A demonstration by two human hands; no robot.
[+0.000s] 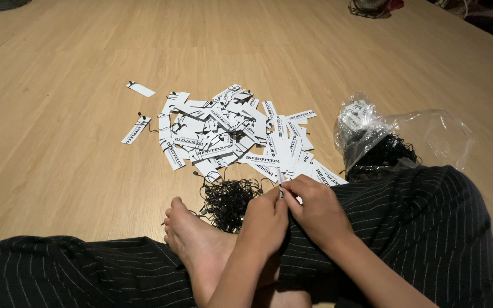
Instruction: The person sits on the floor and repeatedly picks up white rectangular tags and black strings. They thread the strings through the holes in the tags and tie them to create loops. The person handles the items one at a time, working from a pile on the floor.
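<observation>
Above the person's lap, left hand [266,219] and right hand [315,208] pinch one white paper tag [280,178] upright by its lower end, near the tag pile [229,131]. Tag appears light, thin, bendable; edge grip suits.

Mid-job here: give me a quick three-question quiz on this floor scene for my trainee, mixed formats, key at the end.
1. True or false: both hands, left hand and right hand, meet at one white tag.
2. Multiple choice: the tangle of black strings lies A) beside the bare foot, B) inside the clear plastic bag, C) on top of the pile of tags.
3. Fill in: the tags lie on a ____ floor.

Key: 1 true; 2 A; 3 wooden.
</observation>
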